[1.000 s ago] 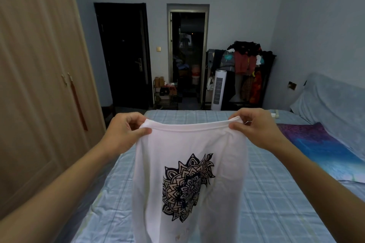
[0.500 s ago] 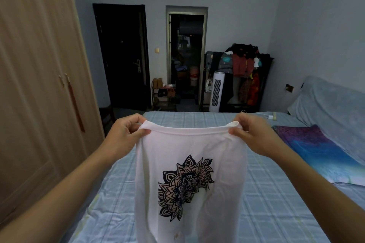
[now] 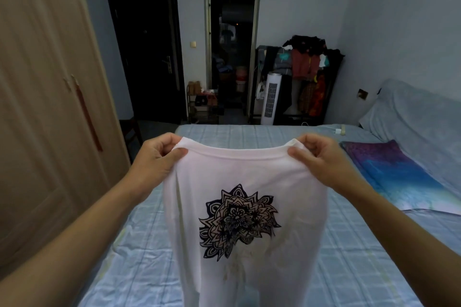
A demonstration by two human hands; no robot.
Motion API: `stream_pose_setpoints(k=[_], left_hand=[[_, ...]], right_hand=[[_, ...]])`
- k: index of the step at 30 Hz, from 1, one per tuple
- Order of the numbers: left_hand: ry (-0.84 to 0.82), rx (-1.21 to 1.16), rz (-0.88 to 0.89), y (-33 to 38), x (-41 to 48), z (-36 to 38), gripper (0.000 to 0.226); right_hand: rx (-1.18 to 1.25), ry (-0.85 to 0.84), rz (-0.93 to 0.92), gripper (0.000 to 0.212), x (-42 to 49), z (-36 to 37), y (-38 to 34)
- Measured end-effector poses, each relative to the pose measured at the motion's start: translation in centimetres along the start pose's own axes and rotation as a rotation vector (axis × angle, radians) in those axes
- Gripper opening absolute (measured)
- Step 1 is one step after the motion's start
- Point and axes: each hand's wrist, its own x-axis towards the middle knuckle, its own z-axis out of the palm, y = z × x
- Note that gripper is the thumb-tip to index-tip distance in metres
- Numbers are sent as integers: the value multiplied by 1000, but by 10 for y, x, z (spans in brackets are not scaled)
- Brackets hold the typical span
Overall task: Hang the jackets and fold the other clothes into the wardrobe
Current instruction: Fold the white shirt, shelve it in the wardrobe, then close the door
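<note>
A white T-shirt (image 3: 249, 177) with a dark mandala print hangs in front of me over the bed. My left hand (image 3: 157, 159) pinches its top left corner. At the top right corner my right hand (image 3: 321, 159) grips the same upper edge. The shirt hangs straight down, and its lower part runs out of the frame. The wooden wardrobe (image 3: 45, 97) stands to my left with its doors closed.
A bed (image 3: 361, 269) with a blue checked sheet fills the floor ahead. A purple and blue pillow (image 3: 394, 172) lies on its right side. Beyond the bed stand a white tower fan (image 3: 271, 99), a loaded clothes rack (image 3: 306, 67), a shoe shelf (image 3: 203, 104) and an open doorway (image 3: 230, 57).
Both hands have stayed on the shirt's top edge. The shirt has swung slightly, and my view has tilted down a little.
</note>
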Motion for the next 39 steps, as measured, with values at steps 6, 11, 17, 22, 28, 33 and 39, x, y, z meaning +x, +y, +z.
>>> stream_pose_setpoints(k=[6, 11, 17, 22, 28, 33, 39], left_hand=[[13, -62, -55, -29, -3, -14, 11], [2, -10, -58, -46, 10, -16, 8], [-20, 52, -61, -70, 47, 3, 13], [41, 189, -78, -107, 106, 28, 11], [112, 428, -79, -168, 215, 70, 13], [189, 454, -2, -165, 295, 79, 13], [239, 349, 175, -111, 332, 70, 9]], right_hand=[[-81, -80, 15, 11, -6, 13, -4], [-186, -176, 56, 13, -3, 24, 10], [-252, -126, 45, 9, 28, 36, 55], [-255, -35, 18, 8, 80, 58, 118], [-237, 19, 74, 12, 166, 90, 202], [-210, 168, 40, 13, 240, 76, 217], [-180, 255, -130, 17, 284, 33, 181]])
